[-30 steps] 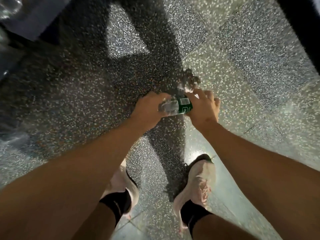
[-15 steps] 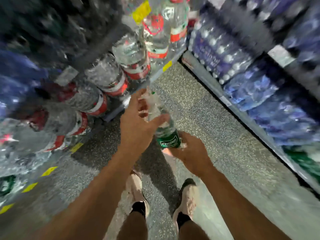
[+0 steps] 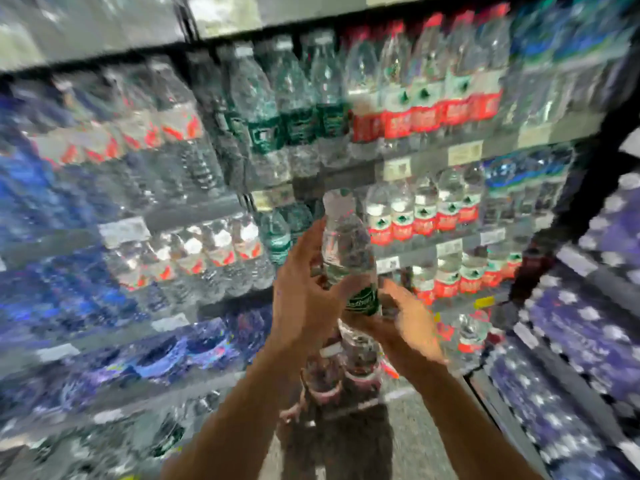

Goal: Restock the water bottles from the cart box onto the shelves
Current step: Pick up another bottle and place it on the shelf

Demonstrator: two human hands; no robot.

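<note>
While bottle (image 3: pixel 349 258) is held upright, left hand (image 3: pixel 304 292) wrapped round its mid, right hand (image 3: pixel 401 320) fingers curled at its base, it's not yet shelved; green-label row (image 3: pixel 298 129) likely its slot.

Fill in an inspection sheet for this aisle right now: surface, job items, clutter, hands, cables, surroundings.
Surface: speckled floor, only a strip visible below the arms.
Job's things: green-label water bottle held upright, cap up, in front of the shelves; matching green-label bottles on an upper shelf.
Clutter: nothing seen.
Hands: left hand grips the bottle's middle; right hand holds it at and below the label.
Cables: nothing seen.
Surroundings: red-label bottles to the right, blue shrink-wrapped packs at far right; the frame is motion-blurred and the cart box is not in view.
</note>
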